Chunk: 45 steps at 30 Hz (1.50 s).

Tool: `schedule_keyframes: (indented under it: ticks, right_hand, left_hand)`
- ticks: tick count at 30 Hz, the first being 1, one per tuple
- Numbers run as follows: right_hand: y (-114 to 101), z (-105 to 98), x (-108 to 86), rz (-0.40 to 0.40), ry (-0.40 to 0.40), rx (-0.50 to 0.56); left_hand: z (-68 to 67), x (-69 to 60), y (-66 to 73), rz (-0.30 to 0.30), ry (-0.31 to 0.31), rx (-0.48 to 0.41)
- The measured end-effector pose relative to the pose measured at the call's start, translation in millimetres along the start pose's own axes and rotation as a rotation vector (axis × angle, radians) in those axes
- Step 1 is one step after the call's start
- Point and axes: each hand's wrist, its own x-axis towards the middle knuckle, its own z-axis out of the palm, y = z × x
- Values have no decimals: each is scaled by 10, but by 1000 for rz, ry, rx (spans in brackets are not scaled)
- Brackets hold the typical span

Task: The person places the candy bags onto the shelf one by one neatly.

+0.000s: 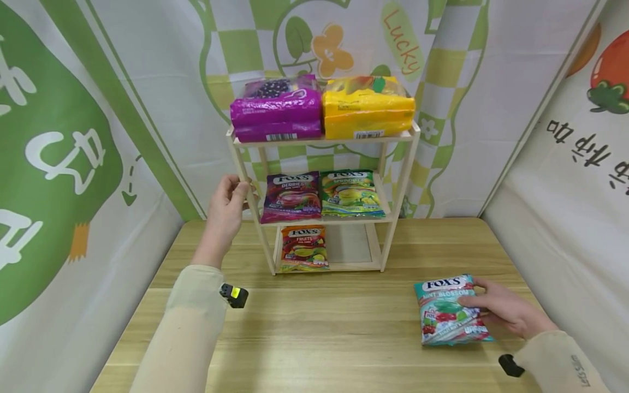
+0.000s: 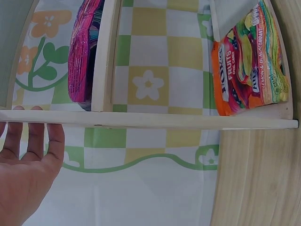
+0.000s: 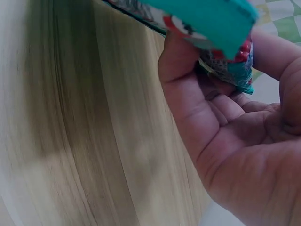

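My left hand [image 1: 227,204] grips the left front post of a small wooden shelf rack [image 1: 326,220] at the height of its middle tier. In the left wrist view, the fingertips [image 2: 55,134] reach the edge of that post. Over the table's right side, my right hand [image 1: 508,308] holds a teal bag of Fox's Mint Blossom candy [image 1: 447,314] by its right edge, front label facing up. Thumb and fingers pinch the teal bag [image 3: 211,23] in the right wrist view, where part of it is cut off by the frame.
Purple [image 1: 277,117] and yellow [image 1: 368,114] packs sit on the top tier. A Berries bag [image 1: 292,197] and a green Spring Tea bag [image 1: 351,194] lean on the middle one. An orange Fruits bag [image 1: 303,248] stands at the bottom left. Printed curtains surround the wooden table [image 1: 314,327].
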Motion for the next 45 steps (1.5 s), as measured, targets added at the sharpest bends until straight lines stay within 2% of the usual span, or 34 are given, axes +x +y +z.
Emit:
schedule_keyframes:
  ticks: [10, 26, 45]
  right_hand:
    - [-70, 93, 59, -45, -48, 46]
    - [-165, 218, 96, -52, -67, 62]
    - [-232, 364, 158, -57, -45, 73]
  left_hand:
    - [-2, -2, 5, 3, 3, -7]
    - [4, -11, 16, -11, 0, -2]
    - [9, -2, 14, -5, 6, -2]
